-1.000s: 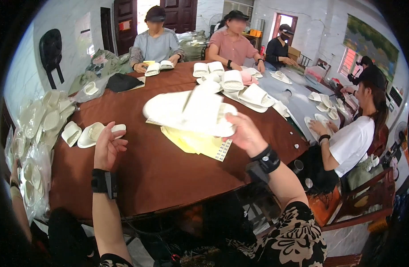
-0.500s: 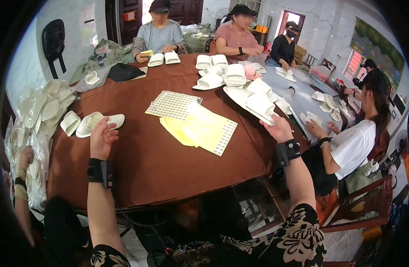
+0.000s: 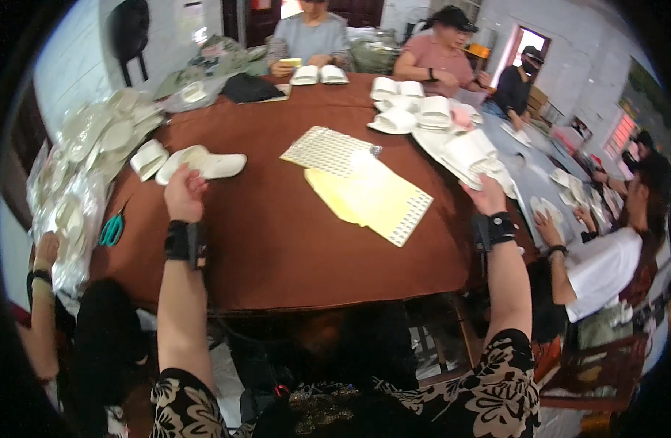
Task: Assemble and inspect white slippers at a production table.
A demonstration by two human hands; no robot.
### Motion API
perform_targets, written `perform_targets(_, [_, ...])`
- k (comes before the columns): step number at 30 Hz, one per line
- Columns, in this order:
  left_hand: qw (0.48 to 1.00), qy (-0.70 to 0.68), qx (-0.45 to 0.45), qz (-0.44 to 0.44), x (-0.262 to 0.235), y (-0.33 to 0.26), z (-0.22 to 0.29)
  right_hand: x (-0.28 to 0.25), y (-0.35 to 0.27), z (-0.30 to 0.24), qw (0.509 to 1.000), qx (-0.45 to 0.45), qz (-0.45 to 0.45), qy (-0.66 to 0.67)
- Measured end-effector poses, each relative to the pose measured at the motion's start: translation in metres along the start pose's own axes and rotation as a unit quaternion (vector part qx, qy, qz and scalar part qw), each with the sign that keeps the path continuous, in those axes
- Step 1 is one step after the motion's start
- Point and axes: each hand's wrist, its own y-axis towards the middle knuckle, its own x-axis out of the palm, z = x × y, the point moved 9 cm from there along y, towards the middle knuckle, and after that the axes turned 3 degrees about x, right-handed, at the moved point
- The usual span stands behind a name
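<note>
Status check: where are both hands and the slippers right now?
Left hand touching white slipper at table's left. Right hand on the slipper pile at the right edge. Yellow sheets lie between, untouched. Nothing blocking.

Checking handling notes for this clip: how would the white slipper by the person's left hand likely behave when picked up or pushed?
The white slipper looks thin and flat-soled, so it is probably light and somewhat bendy. It lies flat on the brown table, so a push should slide it rather than roll or tip it. The left hand reaches its near end; lifted from there, the far end might droop.
</note>
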Motion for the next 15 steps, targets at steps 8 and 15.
perform_targets(8, [0.991,-0.054,0.033,0.122,-0.024,-0.004,0.012,-0.052,-0.015,0.026,0.951,0.138,0.273,0.052])
perform_targets(15, [0.993,-0.037,0.025,0.112,-0.018,-0.008,0.01,0.036,-0.081,-0.18,0.973,-0.115,0.09,0.177])
